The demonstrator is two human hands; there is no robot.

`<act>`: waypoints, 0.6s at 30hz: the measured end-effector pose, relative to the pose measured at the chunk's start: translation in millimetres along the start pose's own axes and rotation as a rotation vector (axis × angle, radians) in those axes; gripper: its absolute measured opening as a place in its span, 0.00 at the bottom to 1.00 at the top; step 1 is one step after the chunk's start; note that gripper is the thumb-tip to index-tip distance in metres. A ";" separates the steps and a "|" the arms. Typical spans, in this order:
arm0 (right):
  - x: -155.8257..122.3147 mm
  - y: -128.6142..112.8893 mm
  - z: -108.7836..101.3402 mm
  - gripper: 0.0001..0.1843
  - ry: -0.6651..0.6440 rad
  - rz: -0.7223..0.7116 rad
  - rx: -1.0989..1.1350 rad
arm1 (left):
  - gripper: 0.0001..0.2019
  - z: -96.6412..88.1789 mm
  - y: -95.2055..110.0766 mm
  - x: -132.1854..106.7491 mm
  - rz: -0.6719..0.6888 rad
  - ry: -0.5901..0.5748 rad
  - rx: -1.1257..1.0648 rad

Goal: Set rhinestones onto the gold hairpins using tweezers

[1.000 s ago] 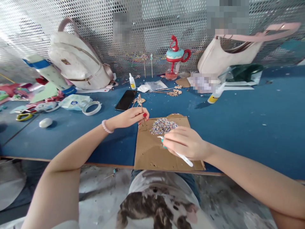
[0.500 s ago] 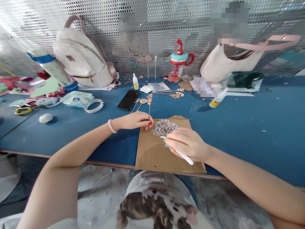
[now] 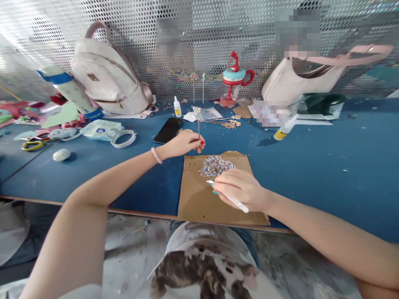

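Note:
Upright in the closed fingers of my left hand (image 3: pixel 183 144) is a slim hair stick (image 3: pixel 198 123) with a decorated, glittering head. This hand is raised past the far edge of a cardboard sheet (image 3: pixel 199 203). On the cardboard lies a pile of small, many-coloured rhinestones (image 3: pixel 215 165). Just on the near side of the pile, my right hand (image 3: pixel 241 189) grips white tweezers (image 3: pixel 235 202), their thin tip pointing left over bare cardboard. Whether the tip holds a stone is too small to tell. More hair sticks (image 3: pixel 232 123) lie behind the cardboard.
A black phone (image 3: pixel 168 131), tape roll (image 3: pixel 123 138) and glue bottle (image 3: pixel 177 107) lie beyond my left arm. Another glue bottle (image 3: pixel 282 132) lies right. A red-handled cup (image 3: pixel 232 83), backpack (image 3: pixel 107 79) and handbag (image 3: pixel 296 81) stand by the perforated metal screen (image 3: pixel 199 25).
My left hand has moved away from me with the hair stick, off the cardboard, and the stick's head has turned. My right hand has shifted slightly left with the tweezers.

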State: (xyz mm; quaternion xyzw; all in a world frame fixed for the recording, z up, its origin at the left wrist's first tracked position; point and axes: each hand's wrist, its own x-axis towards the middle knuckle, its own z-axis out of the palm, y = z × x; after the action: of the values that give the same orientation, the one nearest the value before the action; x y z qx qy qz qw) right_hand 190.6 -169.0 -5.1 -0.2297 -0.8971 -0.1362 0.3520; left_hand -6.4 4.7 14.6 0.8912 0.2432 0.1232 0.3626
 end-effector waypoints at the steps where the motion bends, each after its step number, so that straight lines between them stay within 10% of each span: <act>1: -0.2 -0.7 0.7 0.07 0.004 0.002 0.009 | 0.14 -3.9 -4.0 11.2 -0.018 0.002 -0.002; 12: -2.6 -6.5 6.9 0.05 -0.064 0.045 0.126 | 0.16 -74.0 -42.9 174.7 -0.201 0.189 0.178; 18: -2.4 -4.6 8.2 0.05 -0.134 0.054 0.283 | 0.16 -80.3 -72.8 233.2 -0.313 0.245 0.235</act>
State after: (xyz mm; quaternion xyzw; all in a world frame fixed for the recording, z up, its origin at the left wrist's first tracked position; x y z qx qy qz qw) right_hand 185.1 -170.4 -13.0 -0.2105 -0.9223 0.0165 0.3236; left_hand 135.3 218.7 30.0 0.8570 0.4335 0.1436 0.2390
